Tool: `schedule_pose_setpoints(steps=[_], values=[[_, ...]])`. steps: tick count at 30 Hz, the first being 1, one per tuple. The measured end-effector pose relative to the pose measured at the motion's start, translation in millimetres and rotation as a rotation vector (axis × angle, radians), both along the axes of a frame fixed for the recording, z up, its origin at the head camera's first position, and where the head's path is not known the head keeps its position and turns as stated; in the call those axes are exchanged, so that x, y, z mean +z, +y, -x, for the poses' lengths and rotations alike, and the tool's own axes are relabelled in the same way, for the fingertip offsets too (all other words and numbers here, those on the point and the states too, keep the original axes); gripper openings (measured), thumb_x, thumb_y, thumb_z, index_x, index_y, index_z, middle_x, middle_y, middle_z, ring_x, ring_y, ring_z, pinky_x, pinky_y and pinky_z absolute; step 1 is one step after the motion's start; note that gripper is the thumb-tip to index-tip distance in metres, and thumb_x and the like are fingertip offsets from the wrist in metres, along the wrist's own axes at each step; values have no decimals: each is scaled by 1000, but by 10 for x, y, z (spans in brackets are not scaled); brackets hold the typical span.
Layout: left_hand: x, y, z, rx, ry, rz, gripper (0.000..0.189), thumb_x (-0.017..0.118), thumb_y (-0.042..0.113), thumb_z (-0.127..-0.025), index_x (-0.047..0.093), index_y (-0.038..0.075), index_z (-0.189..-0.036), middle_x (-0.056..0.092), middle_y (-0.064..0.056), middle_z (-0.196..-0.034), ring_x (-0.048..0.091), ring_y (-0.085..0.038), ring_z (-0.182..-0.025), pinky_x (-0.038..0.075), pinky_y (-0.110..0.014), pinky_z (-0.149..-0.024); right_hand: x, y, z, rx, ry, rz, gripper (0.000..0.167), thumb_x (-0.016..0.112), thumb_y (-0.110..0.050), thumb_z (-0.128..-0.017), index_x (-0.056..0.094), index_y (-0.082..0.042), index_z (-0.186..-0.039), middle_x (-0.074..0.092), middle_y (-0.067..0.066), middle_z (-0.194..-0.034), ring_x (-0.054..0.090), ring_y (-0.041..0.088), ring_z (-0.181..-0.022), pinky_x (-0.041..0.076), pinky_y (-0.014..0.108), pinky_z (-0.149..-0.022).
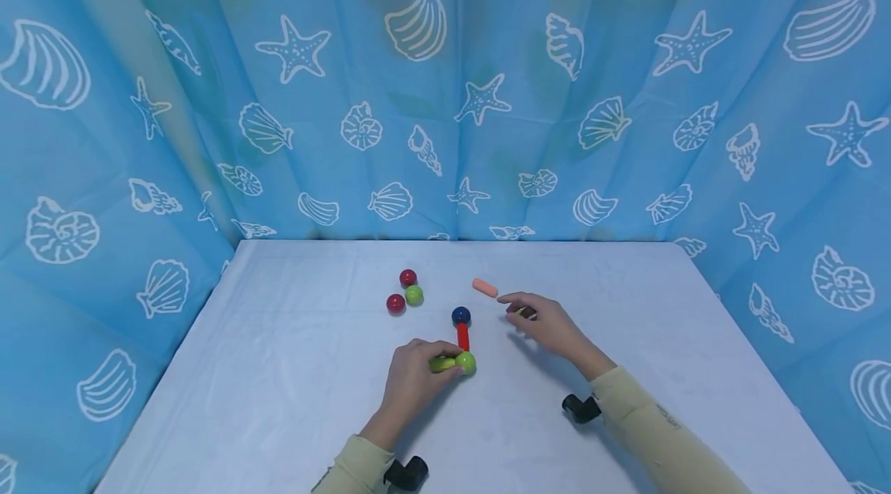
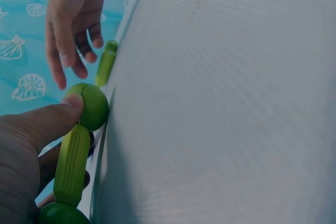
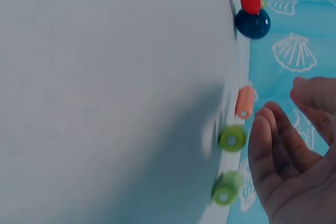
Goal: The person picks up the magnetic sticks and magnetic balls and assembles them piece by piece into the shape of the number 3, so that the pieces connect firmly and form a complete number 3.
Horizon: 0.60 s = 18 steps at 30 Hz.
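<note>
My left hand (image 1: 412, 376) pinches a joined piece near its green ball (image 1: 465, 363), thumb on the ball in the left wrist view. From that ball a yellow-green rod (image 2: 72, 166) runs to another green ball (image 2: 63, 214), which the hand covers in the head view. A red rod (image 1: 462, 337) links the first ball to a dark blue ball (image 1: 461, 315). My right hand (image 1: 546, 321) hovers over the table with fingers loosely bent and nothing between them. Close to it lie an orange rod (image 1: 485, 287) and two green rods (image 3: 231, 139), partly hidden in the head view.
Two red balls (image 1: 395, 303) and a loose green ball (image 1: 414, 294) sit together left of the blue ball. A white cloth covers the table (image 1: 292, 308). Behind and at the sides hangs a blue curtain (image 1: 445, 92) with shell prints.
</note>
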<state>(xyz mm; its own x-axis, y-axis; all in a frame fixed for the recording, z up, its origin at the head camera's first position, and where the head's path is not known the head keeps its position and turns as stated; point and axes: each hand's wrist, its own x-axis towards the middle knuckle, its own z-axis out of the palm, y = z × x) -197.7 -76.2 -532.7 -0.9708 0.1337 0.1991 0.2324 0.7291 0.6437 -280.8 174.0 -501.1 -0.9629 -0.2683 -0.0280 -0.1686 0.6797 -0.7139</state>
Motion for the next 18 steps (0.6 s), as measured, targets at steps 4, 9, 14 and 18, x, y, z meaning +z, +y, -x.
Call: schedule_pose_setpoints(steps=[4,9,14,18], values=[[19,-3,-9,-5,7,-11,25,85,35,-83,79,27,-107,74,15,-94,59,-9,-90,46,-33,-79,1,80,2,-32,45,-37,34,68,-19,-99,67,-22,-133,68,2,-115,62,20,-98,56,34,-77],[29,-8,-14,-11,8,-16,26,85,35,-83,79,27,-107,74,15,-95,59,-9,-90,46,-33,-79,15,128,2,-63,73,-84,34,68,-18,-98,67,-17,-132,68,6,-115,63,23,-101,56,39,-81],[29,-7,-13,-13,6,-17,26,85,35,-84,79,27,-108,74,15,-95,60,-10,-91,47,-34,-80,0,140,28,-85,65,-137,35,69,-17,-97,67,-15,-132,69,8,-116,64,26,-104,57,42,-84],[29,-4,-13,-11,6,-17,26,85,35,-84,79,27,-108,74,15,-95,59,-9,-90,47,-32,-79,-14,136,45,-89,65,-184,37,70,-15,-96,67,-14,-132,70,9,-118,65,26,-104,57,42,-86]])
